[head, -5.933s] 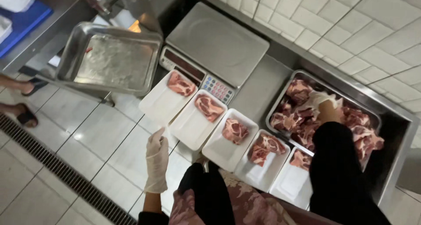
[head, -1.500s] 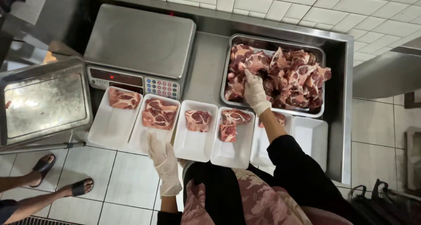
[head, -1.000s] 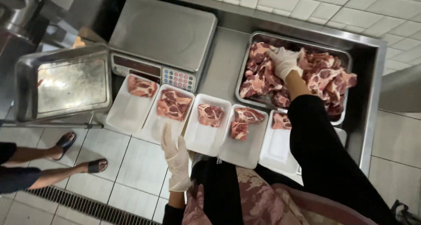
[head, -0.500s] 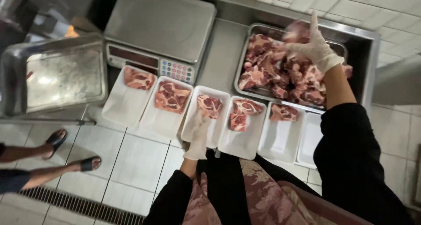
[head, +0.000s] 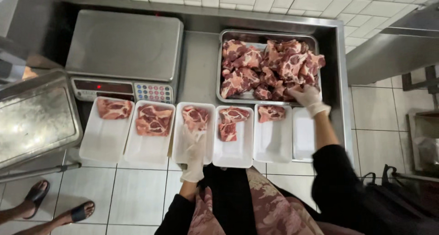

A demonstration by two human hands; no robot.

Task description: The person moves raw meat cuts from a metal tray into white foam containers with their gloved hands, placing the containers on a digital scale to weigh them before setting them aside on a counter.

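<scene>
Head view looks straight down on a steel surface (head: 196, 56) where a row of white foam trays lies along the near edge. From the person's left the trays run: first tray (head: 103, 139) with one cut of raw meat at its far end, second tray (head: 146, 145) with a larger cut, third tray (head: 194, 125) with one piece at its far end, fourth tray (head: 234, 145) with two pieces, fifth tray (head: 273, 143) with one small piece at the top, and a sixth tray (head: 304, 136), bare where it shows. The left hand (head: 192, 155), in a thin pale glove, rests flat on the near half of the third tray with the fingers spread and loose, holding nothing. The right hand (head: 307, 99), also gloved, reaches to the near right corner of a steel pan (head: 219, 70) heaped with raw meat pieces (head: 270, 68); its fingers curl down onto the pile, but whether the grip has closed on a piece cannot be told. Left of the pan stands a weighing scale (head: 123, 45) with a steel platform and a keypad facing the trays. Further left a steel tray table (head: 34, 118) juts out over the tiled floor, and another person's sandalled feet (head: 59, 203) stand beside it.
</scene>
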